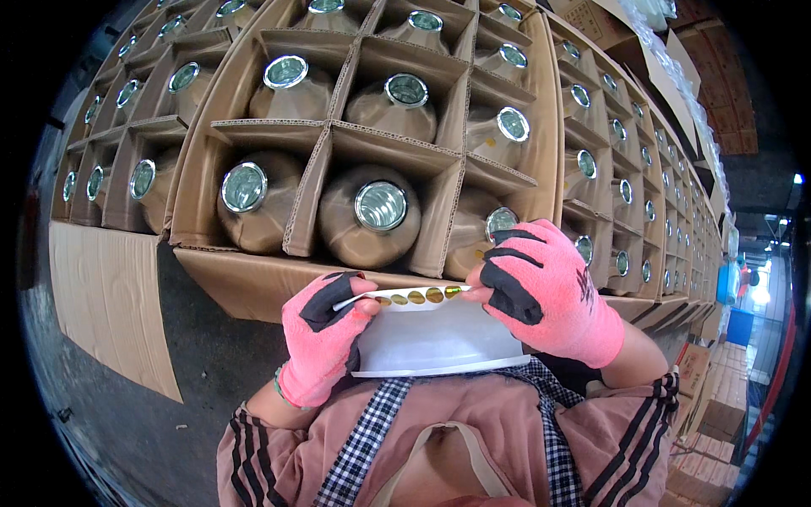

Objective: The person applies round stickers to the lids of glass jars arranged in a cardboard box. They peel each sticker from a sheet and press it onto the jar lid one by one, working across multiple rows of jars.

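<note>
Both my hands wear pink gloves with black patches, and bare fingertips stick out. My left hand (325,338) pinches the left end of a white strip of round gold stickers (414,297). At the strip's right end, the fingers of my right hand (549,296) are closed together; whether a loose sticker is between them is hidden. Below the strip, against my apron, is a white curved sheet or container (439,342). Just beyond my hands stand brownish glass bottles (372,228) with silvery mouths, like vacuum flask liners. The bottle (470,224) beside my right hand bears a small gold dot.
The bottles stand upright in an open cardboard carton (397,139) with crossed dividers. Similar filled cartons (629,182) line both sides. A cardboard flap (114,296) hangs over the dark floor at left. Stacked brown boxes (710,456) stand at lower right.
</note>
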Demonstrator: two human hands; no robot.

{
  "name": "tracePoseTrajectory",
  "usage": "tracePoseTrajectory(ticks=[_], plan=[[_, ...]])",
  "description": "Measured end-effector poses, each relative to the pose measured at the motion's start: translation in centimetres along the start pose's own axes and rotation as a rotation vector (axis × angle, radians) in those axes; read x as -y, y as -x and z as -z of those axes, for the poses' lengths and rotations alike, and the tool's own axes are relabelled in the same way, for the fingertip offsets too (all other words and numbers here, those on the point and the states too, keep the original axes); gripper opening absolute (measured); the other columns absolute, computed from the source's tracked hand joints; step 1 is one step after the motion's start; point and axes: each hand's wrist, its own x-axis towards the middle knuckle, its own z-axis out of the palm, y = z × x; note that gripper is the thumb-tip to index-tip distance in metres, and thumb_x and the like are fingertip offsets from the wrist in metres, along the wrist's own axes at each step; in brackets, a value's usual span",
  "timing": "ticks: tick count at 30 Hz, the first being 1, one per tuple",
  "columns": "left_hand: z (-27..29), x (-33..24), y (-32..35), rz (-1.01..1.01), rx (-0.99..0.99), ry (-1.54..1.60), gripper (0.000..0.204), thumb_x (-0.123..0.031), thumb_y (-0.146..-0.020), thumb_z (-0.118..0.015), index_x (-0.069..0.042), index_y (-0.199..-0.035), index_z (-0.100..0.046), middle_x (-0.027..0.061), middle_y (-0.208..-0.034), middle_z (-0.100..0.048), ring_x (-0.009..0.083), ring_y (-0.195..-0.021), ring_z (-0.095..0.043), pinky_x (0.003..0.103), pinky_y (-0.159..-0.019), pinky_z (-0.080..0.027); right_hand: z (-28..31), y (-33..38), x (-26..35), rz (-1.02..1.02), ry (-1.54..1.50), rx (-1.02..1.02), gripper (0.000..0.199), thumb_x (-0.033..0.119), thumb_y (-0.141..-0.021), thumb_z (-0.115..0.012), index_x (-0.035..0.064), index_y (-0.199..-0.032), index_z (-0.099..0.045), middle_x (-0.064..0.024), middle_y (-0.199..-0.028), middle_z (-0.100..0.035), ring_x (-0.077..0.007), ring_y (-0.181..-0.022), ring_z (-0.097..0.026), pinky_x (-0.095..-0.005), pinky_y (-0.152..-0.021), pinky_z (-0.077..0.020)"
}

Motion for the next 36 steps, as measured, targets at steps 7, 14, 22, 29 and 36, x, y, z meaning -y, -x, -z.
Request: tracePoseTrajectory(ticks=[7, 14, 22, 29, 36], plan=[[-0.1, -0.2, -0.1, 0.09, -0.016, 0.044, 0.018, -0.006, -0.069, -0.063, 0.004, -0.083, -0.059, 0.0045, -0.078, -0.055, 0.0089, -0.071, -0.049, 0.02, -0.064, -0.039, -0.4, 0.4, -0.7, 0.191, 0.037, -0.073, 0.021, 0.009, -0.056, -0.063, 0.0071, -0.075, -0.056, -0.0052, -0.073, -0.051, -0.0231, -0.074, -0.05, -0.0355, -0.066, -0.0393], [0.0, 0.0, -0.4, 0.08, -0.027, 0.03, 0.016, -0.007, -0.07, -0.063, 0.003, -0.082, -0.059, 0.003, -0.075, -0.055, 0.008, -0.07, -0.049, 0.02, -0.063, -0.039, 0.1, -0.4, -1.1, 0.238, -0.064, 0.014, 0.018, 0.006, -0.053, -0.064, 0.0048, -0.068, -0.055, -0.007, -0.079, -0.054, -0.0249, -0.08, -0.054, -0.0367, -0.068, -0.0407], [-0.5, 0.1, -0.8, 0.081, 0.055, 0.107, 0.015, -0.004, -0.069, -0.063, 0.004, -0.082, -0.06, 0.0029, -0.076, -0.053, 0.008, -0.068, -0.048, 0.02, -0.061, -0.038, 6.2, -7.0, -18.5, -0.428, -0.375, -0.461, 0.028, 0.017, -0.067, -0.064, 0.0039, -0.091, -0.058, -0.0059, -0.093, -0.055, -0.0184, -0.088, -0.05, -0.0272, -0.079, -0.0377], [0.2, 0.5, -1.3, 0.096, 0.052, 0.065, 0.014, -0.003, -0.067, -0.062, 0.003, -0.079, -0.061, 0.0047, -0.076, -0.055, 0.0095, -0.068, -0.049, 0.021, -0.06, -0.038, 2.2, -14.5, -23.1, -0.59, 0.52, -0.062, 0.024, 0.026, -0.058, -0.07, 0.0149, -0.078, -0.061, -0.0075, -0.116, -0.044, -0.0297, -0.106, -0.038, -0.036, -0.089, -0.0331], [0.4, 0.9, -1.8, 0.099, 0.072, 0.052, 0.016, -0.006, -0.065, -0.065, 0.003, -0.078, -0.061, 0.0073, -0.077, -0.057, 0.0126, -0.072, -0.052, 0.023, -0.064, -0.04, 5.3, -15.7, -27.8, -0.517, 0.005, -0.194, 0.022, 0.024, -0.058, -0.071, 0.0074, -0.067, -0.06, -0.0061, -0.068, -0.061, -0.0187, -0.065, -0.058, -0.0294, -0.063, -0.0446]])
